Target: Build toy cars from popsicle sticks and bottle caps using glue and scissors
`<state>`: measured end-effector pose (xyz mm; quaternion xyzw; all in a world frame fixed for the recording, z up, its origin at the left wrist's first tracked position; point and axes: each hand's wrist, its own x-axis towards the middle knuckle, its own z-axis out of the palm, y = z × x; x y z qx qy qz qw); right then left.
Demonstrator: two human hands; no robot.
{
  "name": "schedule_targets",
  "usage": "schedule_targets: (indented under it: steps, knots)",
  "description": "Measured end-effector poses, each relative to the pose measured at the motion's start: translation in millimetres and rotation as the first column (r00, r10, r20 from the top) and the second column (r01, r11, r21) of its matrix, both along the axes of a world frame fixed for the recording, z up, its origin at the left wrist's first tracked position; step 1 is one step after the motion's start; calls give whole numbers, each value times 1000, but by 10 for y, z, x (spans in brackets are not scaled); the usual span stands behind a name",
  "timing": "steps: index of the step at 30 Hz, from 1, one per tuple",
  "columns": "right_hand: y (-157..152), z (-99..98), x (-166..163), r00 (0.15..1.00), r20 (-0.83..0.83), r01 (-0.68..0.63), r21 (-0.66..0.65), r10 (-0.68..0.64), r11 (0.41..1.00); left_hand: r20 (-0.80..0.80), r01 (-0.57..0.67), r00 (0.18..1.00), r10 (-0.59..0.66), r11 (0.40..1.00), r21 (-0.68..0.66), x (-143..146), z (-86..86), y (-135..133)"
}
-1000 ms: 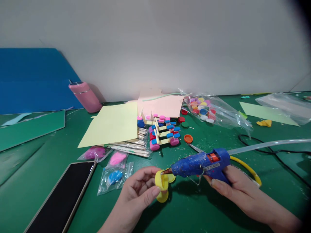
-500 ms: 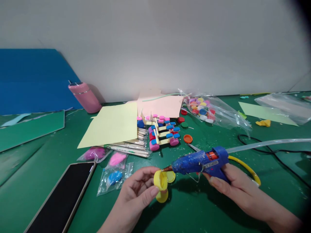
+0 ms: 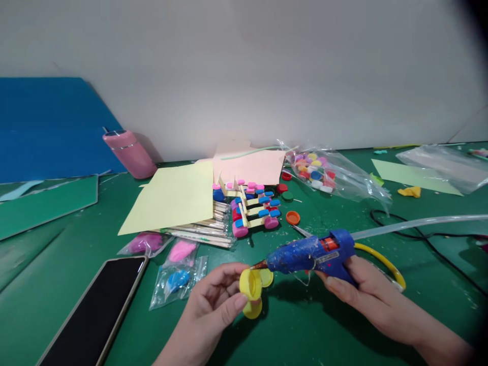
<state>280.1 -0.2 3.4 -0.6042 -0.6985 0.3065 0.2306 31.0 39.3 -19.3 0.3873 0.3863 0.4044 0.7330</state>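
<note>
Between thumb and fingers, my left hand (image 3: 213, 310) pinches a yellow bottle cap (image 3: 250, 284), its hollow side turned to the right. More yellow caps (image 3: 267, 277) lie just behind and below it on the table. My right hand (image 3: 375, 300) is wrapped round the handle of a blue hot glue gun (image 3: 305, 254). The gun's metal nozzle is at the upper rim of the held cap; whether it touches I cannot tell. A clear glue stick (image 3: 415, 222) sticks out from the gun's back.
Beyond the hands sit several small stick-and-cap pieces (image 3: 255, 211), an orange cap (image 3: 293, 218) and scissors (image 3: 301, 231). A phone (image 3: 95, 310) and bags of clay (image 3: 178, 281) lie left. Farther back are yellow paper (image 3: 171, 198), a bag of caps (image 3: 316, 170) and a pink bottle (image 3: 130, 154).
The whole view has shifted slightly, so things sit a little farther left. Both hands keep the same hold, with the nozzle still at the cap's rim.
</note>
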Motion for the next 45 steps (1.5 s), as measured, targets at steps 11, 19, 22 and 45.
schedule_targets:
  steps: [11, 19, 22, 45]
  knots:
    - [6, 27, -39, 1000, -19, -21, 43, 22, 999, -13, -28, 1000, 28, 1000, -5, 19, 7, -13]
    - [16, 9, -21, 1000, -10, -25, 22, 25, 999, -8, -45, 999, 45, 999, -12, 23, 18, -12]
    - [11, 1, -8, 1000, -19, -12, 7, 12, 1000, 2, -44, 999, 44, 999, -7, 15, 18, -4]
    - [69, -33, 10, 998, -67, -4, -104, -3, 995, 93, -82, 992, 83, 996, -18, -43, 42, 40]
